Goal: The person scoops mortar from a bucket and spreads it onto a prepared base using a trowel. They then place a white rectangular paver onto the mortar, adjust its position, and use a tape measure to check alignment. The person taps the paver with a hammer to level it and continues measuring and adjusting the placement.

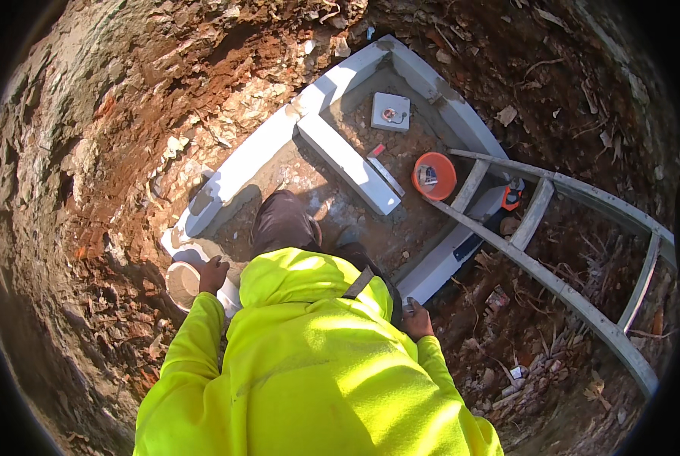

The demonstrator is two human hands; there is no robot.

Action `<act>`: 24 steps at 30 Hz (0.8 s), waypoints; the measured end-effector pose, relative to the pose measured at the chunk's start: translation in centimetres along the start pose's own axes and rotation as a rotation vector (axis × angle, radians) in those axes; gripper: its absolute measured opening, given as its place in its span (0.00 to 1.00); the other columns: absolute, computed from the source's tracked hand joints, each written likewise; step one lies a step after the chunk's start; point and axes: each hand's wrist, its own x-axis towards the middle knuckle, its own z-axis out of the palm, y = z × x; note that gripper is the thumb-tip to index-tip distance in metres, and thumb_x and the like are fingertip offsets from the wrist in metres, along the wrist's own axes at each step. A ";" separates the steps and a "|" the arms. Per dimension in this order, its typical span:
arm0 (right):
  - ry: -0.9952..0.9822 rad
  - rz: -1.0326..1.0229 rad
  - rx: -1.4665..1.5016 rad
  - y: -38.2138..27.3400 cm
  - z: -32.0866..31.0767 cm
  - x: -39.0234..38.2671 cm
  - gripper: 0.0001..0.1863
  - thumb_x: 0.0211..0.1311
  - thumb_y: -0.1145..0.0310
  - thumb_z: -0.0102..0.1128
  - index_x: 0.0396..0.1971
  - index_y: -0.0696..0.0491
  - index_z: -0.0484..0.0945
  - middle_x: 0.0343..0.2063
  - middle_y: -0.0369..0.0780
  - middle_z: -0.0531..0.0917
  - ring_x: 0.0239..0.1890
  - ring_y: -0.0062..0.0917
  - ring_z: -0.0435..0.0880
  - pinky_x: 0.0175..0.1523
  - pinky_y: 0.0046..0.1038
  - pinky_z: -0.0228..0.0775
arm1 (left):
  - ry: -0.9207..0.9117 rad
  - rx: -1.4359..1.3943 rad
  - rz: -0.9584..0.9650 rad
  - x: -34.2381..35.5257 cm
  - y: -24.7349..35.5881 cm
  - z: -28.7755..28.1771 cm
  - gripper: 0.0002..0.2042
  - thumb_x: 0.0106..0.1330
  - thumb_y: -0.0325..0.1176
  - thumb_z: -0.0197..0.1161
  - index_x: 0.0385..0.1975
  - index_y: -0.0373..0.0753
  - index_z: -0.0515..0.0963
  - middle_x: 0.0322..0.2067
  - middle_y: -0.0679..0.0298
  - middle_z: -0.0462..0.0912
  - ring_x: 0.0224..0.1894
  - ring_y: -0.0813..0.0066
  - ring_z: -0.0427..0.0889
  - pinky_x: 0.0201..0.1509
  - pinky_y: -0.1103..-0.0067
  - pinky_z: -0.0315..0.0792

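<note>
My left hand [213,276] is at the left end of the white block wall, right beside a round pale bucket [182,285] with tan, mortar-like material in it. Its fingers look curled; what they hold, if anything, is hidden. On the other side, my right hand [416,320] is against the near end of the right-hand white wall [425,284]. The thumb points up and the other fingers curl out of sight, so their contents do not show. Between the hands I am bent forward, my dark-trousered legs [283,220] inside the walled space.
A low white dividing wall [349,163] crosses ahead. Beyond it lies a white square block [391,112]. An orange bucket [444,173] stands by the foot of a ladder [534,213], which leans on the right. An orange-and-black tool [511,197] sits nearby. Rough earth banks [74,175] surround everything.
</note>
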 end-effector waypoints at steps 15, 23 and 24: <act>0.093 -0.049 0.004 -3.5 -8.4 4.2 0.30 0.60 0.63 0.63 0.59 0.63 0.70 0.40 0.51 0.83 0.41 0.36 0.84 0.47 0.33 0.75 | -0.115 0.079 -0.054 -6.7 -2.9 3.9 0.30 0.59 0.46 0.57 0.57 0.29 0.73 0.53 0.41 0.78 0.57 0.50 0.77 0.62 0.68 0.68; 0.019 -0.022 0.045 -1.0 -2.2 0.3 0.27 0.60 0.68 0.63 0.57 0.64 0.71 0.38 0.49 0.85 0.36 0.30 0.86 0.44 0.28 0.76 | -0.131 0.027 0.053 -1.8 1.7 3.7 0.28 0.60 0.45 0.58 0.56 0.31 0.74 0.52 0.40 0.78 0.56 0.49 0.77 0.60 0.66 0.70; 0.012 0.000 0.031 -1.1 -2.1 -0.5 0.26 0.60 0.69 0.62 0.57 0.64 0.71 0.38 0.49 0.85 0.36 0.30 0.86 0.44 0.28 0.76 | -0.174 0.030 0.042 -0.6 2.6 4.0 0.28 0.60 0.45 0.58 0.56 0.30 0.74 0.52 0.41 0.78 0.56 0.49 0.77 0.60 0.66 0.70</act>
